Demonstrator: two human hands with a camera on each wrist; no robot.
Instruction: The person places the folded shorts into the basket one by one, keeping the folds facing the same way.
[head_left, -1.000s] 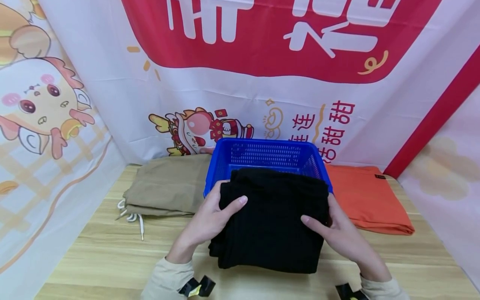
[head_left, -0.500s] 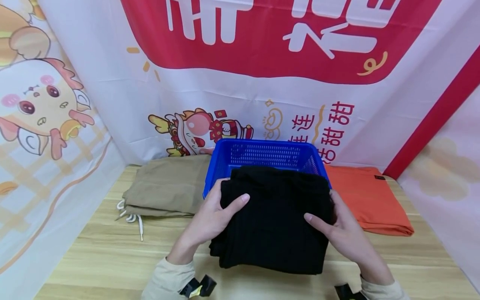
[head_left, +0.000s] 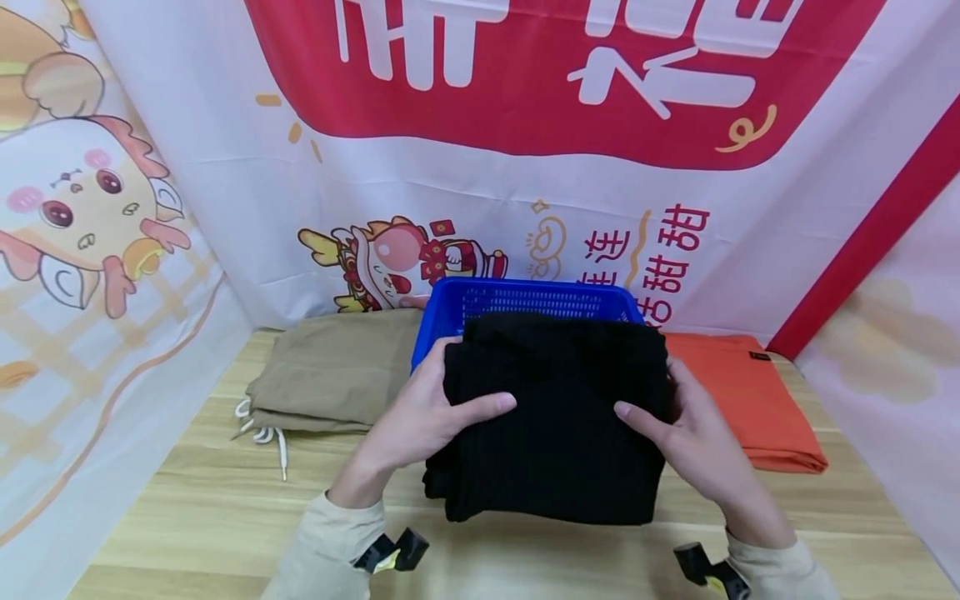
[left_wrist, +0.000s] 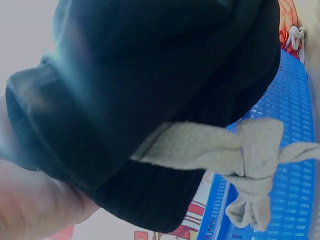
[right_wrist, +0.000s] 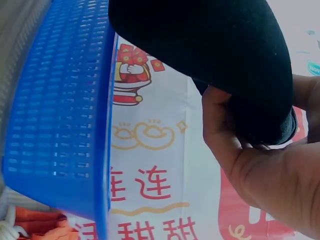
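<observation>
Both hands hold a thick folded bundle of black pants (head_left: 555, 425) in front of and partly over the blue basket (head_left: 525, 287). My left hand (head_left: 420, 417) grips its left edge, thumb on top, fingers hidden beneath. On the right edge, my right hand (head_left: 701, 442) grips it the same way; in the right wrist view its fingers (right_wrist: 220, 130) curl around the dark cloth. A knotted pale drawstring (left_wrist: 255, 165) hangs from the black fabric in the left wrist view, with a ribbed edge beside it. The bundle hides the basket's front.
Folded khaki clothing (head_left: 337, 371) with white laces lies left of the basket. Orange folded clothing (head_left: 750, 400) with a dark tag lies to the right. Printed cloth (head_left: 525, 192) hangs right behind the basket. All stand on a wood-grain table (head_left: 187, 517).
Both hands have carried the black pants slightly forward and to the right, so they cover more of the basket. The khaki and orange clothing have stayed put.
</observation>
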